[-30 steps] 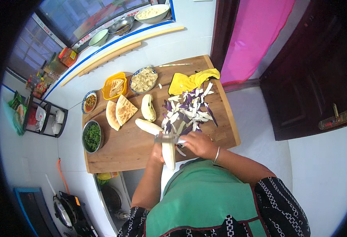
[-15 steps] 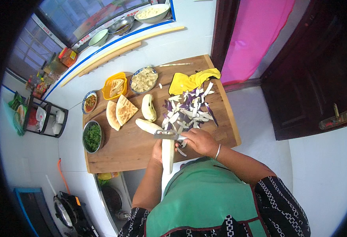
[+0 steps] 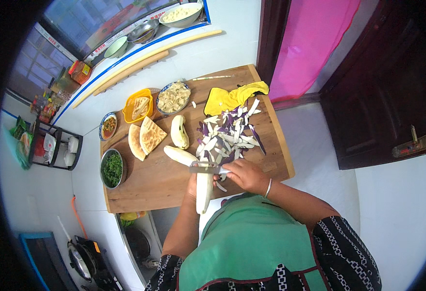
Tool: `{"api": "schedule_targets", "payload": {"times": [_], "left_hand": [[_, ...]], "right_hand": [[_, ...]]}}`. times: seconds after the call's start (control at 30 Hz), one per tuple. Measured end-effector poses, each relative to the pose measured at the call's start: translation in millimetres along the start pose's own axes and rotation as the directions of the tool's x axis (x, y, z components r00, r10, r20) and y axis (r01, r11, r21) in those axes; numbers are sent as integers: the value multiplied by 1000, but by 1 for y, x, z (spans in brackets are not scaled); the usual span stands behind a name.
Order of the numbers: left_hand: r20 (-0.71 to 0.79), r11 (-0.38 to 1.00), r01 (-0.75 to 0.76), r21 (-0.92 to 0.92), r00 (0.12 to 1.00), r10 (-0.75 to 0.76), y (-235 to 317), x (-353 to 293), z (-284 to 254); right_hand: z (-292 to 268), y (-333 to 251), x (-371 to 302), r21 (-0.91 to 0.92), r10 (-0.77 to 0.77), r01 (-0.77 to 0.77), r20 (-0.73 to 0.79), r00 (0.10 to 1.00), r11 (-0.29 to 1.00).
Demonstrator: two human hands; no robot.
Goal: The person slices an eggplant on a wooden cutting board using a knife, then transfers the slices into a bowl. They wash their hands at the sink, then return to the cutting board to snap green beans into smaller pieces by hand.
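Note:
My left hand is wrapped round a pale, peeled eggplant, held lengthwise over the table's near edge. In my right hand is a peeler with a whitish handle, its flat metal head lying across the eggplant's upper part. Beyond my hands spreads a heap of purple-and-white eggplant peelings. To the left of the heap rest another peeled eggplant and a pale peeled one, whose near end reaches toward the peeler. Fingers of my left hand are partly hidden behind the eggplant.
On the wooden table stand a bowl of chopped greens, flatbread wedges, a yellow basket, a bowl of dumpling-like pieces and a small bowl of sauce. A yellow cloth lies at the back right.
The eggplant's near end has swung slightly left in my left hand. The peeler stays across its upper part, and the whole view has shifted a little.

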State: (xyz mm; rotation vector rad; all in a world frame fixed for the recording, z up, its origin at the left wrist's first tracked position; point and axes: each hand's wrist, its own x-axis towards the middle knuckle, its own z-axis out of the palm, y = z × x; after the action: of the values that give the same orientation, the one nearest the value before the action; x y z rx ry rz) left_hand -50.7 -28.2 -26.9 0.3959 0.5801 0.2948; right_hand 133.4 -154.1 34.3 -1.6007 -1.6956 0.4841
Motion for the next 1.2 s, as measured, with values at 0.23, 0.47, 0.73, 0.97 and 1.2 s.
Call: {"api": "schedule_targets", "payload": {"times": [0.23, 0.47, 0.73, 0.97, 1.2], "left_hand": [[-175, 994, -40, -103, 984, 22, -7, 15, 18], [-12, 997, 55, 53, 998, -54, -5, 16, 33], [-230, 970, -32, 241, 969, 89, -14, 30, 24], [-192, 944, -72, 322, 971, 139, -12, 11, 25], [-82, 387, -71, 919, 927, 365, 14, 29, 25]], "right_hand": [[-5, 7, -1, -79, -122, 130, 93, 988, 988], [-20, 53, 7, -53, 84, -81, 44, 996, 995], [-33, 49, 11, -23, 88, -86, 150, 985, 996], [-26, 114, 23, -70, 276, -270, 114, 954, 960], [-33, 32, 32, 36, 88, -89, 15, 996, 995]]}}
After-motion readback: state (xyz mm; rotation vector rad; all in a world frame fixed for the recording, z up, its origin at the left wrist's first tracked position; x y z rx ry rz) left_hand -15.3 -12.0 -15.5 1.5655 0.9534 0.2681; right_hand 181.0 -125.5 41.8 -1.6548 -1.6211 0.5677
